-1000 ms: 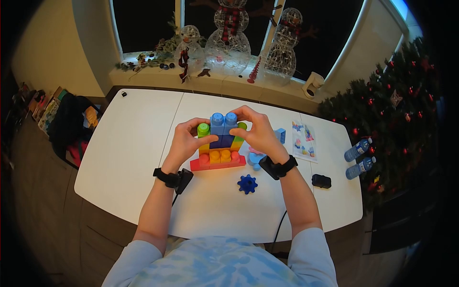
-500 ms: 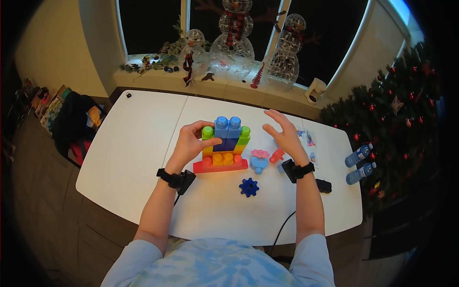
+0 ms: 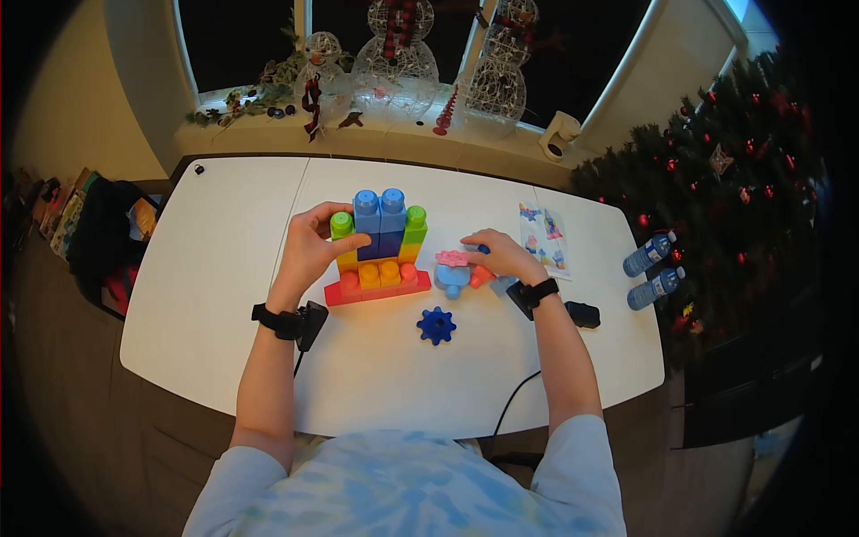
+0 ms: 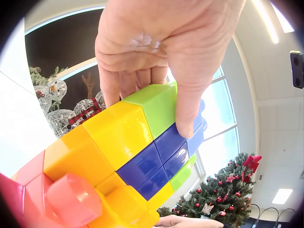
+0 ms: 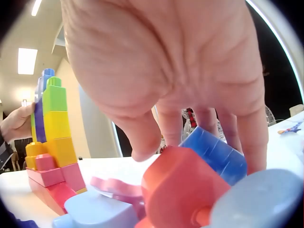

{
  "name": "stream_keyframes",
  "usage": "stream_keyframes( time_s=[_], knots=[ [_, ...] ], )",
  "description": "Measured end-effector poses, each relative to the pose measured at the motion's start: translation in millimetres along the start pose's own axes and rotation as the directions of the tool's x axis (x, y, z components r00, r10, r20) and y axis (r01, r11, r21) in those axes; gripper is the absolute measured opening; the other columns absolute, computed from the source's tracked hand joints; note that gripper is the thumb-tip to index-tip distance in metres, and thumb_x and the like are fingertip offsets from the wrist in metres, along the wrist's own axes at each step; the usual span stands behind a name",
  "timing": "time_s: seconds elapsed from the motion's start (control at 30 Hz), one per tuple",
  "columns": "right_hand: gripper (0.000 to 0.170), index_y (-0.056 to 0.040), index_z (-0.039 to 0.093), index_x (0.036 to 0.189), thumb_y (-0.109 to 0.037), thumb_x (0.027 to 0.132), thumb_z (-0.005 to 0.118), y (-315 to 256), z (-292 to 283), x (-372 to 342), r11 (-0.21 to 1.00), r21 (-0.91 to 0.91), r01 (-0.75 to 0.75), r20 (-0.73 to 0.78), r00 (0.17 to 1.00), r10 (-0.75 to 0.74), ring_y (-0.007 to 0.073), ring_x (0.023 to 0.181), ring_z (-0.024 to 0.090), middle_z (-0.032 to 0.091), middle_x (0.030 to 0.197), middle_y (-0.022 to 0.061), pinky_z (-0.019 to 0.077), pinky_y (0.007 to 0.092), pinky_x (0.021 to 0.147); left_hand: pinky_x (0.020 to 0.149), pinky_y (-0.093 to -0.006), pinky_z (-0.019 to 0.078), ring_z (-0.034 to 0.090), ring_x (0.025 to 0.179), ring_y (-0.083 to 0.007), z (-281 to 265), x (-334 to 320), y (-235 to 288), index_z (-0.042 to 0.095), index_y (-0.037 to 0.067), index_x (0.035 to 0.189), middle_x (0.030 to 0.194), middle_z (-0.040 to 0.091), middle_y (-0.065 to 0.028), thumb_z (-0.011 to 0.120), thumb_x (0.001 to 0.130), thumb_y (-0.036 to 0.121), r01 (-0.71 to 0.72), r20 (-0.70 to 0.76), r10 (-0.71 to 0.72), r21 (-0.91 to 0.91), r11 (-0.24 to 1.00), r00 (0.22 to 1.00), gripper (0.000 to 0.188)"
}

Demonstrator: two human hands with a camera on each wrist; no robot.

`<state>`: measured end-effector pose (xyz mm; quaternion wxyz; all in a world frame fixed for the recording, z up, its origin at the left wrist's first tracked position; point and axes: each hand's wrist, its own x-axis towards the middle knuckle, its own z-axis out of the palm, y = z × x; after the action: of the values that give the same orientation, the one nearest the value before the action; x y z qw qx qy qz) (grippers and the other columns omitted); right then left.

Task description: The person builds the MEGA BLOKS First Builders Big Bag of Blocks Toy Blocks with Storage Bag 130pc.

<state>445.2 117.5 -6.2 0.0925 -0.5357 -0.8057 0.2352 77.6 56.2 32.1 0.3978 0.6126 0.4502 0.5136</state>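
Observation:
In the head view the left hand (image 3: 306, 255) grips the left side of an upright block tower (image 3: 391, 245); its thumb lies across the front at a dark blue block (image 4: 169, 142), with the fingers behind. The tower stands on a red base (image 3: 378, 291), with yellow, green and blue blocks above. Over a small group of loose pieces hovers the right hand (image 3: 506, 257), thumb apart from its fingers. Beneath and beside it are a red piece (image 5: 180, 190), a blue block (image 5: 216, 154) close against the fingers, a pink flower-shaped piece (image 3: 452, 259) and a light blue piece (image 3: 452, 279).
A dark blue gear (image 3: 437, 326) lies in front of the tower. To the right are a picture sheet (image 3: 544, 240), a black case (image 3: 582, 314) and two water bottles (image 3: 656, 286). A cable (image 3: 508, 401) runs over the table's near edge.
The right hand has let go of the tower's top, lifted away to the right, and come down over the loose pieces. The left hand has kept its grip on the tower.

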Motion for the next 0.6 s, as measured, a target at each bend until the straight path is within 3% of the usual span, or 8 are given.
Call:
stream_keyframes(
  time_s=[0.17, 0.23, 0.27, 0.33, 0.4, 0.47, 0.5, 0.6],
  knots=[
    [0.039, -0.0106, 0.069, 0.133, -0.023, 0.096, 0.07, -17, -15, -26, 0.988, 0.133, 0.081, 0.059, 0.994, -0.089, 0.034, 0.122, 0.062, 0.066, 0.133, 0.0159, 0.0502, 0.0401, 0.104, 0.087, -0.027, 0.0567, 0.068, 0.093, -0.011, 0, 0, -2, 0.069, -0.004, 0.12, 0.103, 0.074, -0.0049, 0.087, 0.081, 0.0, 0.004, -0.008, -0.004, 0.038, 0.999, 1.0, 0.043],
    [0.039, -0.0113, 0.068, 0.133, -0.023, 0.096, 0.07, -23, -28, -39, 0.972, 0.232, -0.025, -0.107, 0.993, 0.051, 0.0334, 0.124, 0.061, 0.066, 0.134, 0.0147, 0.0486, 0.0416, 0.106, 0.087, -0.0271, 0.0566, 0.068, 0.093, -0.011, 0, -1, 1, 0.069, -0.004, 0.12, 0.103, 0.074, -0.0051, 0.087, 0.081, 0.0, 0.013, -0.002, -0.013, 0.034, 0.999, 1.0, 0.042],
    [0.039, -0.0113, 0.068, 0.133, -0.023, 0.096, 0.07, -18, -32, -43, 0.972, 0.233, -0.034, -0.109, 0.992, 0.061, 0.0334, 0.124, 0.061, 0.066, 0.134, 0.0147, 0.0486, 0.0416, 0.106, 0.087, -0.0272, 0.0566, 0.068, 0.093, -0.0111, 0, -1, 2, 0.069, -0.004, 0.12, 0.102, 0.074, -0.0052, 0.087, 0.081, 0.0, 0.018, -0.005, -0.018, 0.037, 0.999, 1.0, 0.042],
    [0.039, -0.0111, 0.068, 0.134, -0.017, 0.095, 0.071, -6, -41, -53, 0.997, 0.041, -0.071, -0.254, 0.964, 0.079, 0.0322, 0.121, 0.064, 0.066, 0.137, 0.0118, 0.051, 0.0416, 0.104, 0.087, -0.0275, 0.0565, 0.068, 0.092, -0.0112, 1, 0, 1, 0.069, -0.004, 0.119, 0.101, 0.074, -0.0053, 0.086, 0.082, 0.0, 0.021, -0.004, -0.021, 0.051, 0.998, 1.0, 0.041],
    [0.04, -0.0104, 0.069, 0.132, -0.013, 0.092, 0.074, 1, -46, -65, 0.998, -0.001, -0.063, -0.251, 0.966, 0.061, 0.0318, 0.122, 0.063, 0.067, 0.136, 0.012, 0.0497, 0.0406, 0.105, 0.086, -0.0275, 0.0565, 0.068, 0.091, -0.0112, 0, 0, 0, 0.069, -0.004, 0.118, 0.1, 0.074, -0.0051, 0.086, 0.082, 0.0, -0.002, -0.012, 0.002, 0.038, 0.999, 1.0, 0.04],
    [0.041, -0.0098, 0.069, 0.13, -0.011, 0.09, 0.076, 1, -48, -75, 0.993, -0.116, -0.005, -0.064, 0.998, -0.002, 0.0315, 0.123, 0.062, 0.068, 0.134, 0.0116, 0.048, 0.0398, 0.107, 0.086, -0.0274, 0.0564, 0.068, 0.091, -0.0112, 1, -1, 2, 0.069, -0.003, 0.118, 0.1, 0.074, -0.005, 0.087, 0.082, 0.0, 0.003, -0.014, -0.002, 0.034, 0.999, 1.0, 0.04],
    [0.043, -0.0088, 0.069, 0.129, -0.011, 0.087, 0.078, 2, -45, -76, 1.0, -0.031, -0.007, -0.01, 1.0, 0.007, 0.0309, 0.126, 0.06, 0.067, 0.134, 0.011, 0.0461, 0.0391, 0.109, 0.086, -0.0273, 0.0564, 0.068, 0.09, -0.0111, 1, -1, 2, 0.07, -0.003, 0.118, 0.1, 0.074, -0.0049, 0.087, 0.081, 0.001, 0.008, -0.017, -0.007, 0.029, 1.0, 1.0, 0.04],
    [0.043, -0.0096, 0.069, 0.129, -0.018, 0.088, 0.078, -1, -37, -81, 0.994, -0.047, -0.1, -0.051, 0.994, 0.097, 0.0324, 0.129, 0.058, 0.068, 0.132, 0.0119, 0.0466, 0.0427, 0.109, 0.086, -0.027, 0.0562, 0.067, 0.09, -0.0111, 1, 0, 1, 0.07, -0.003, 0.117, 0.1, 0.074, -0.0048, 0.087, 0.081, 0.001, 0.007, -0.012, -0.007, 0.013, 1.0, 1.0, 0.04]
  ],
)
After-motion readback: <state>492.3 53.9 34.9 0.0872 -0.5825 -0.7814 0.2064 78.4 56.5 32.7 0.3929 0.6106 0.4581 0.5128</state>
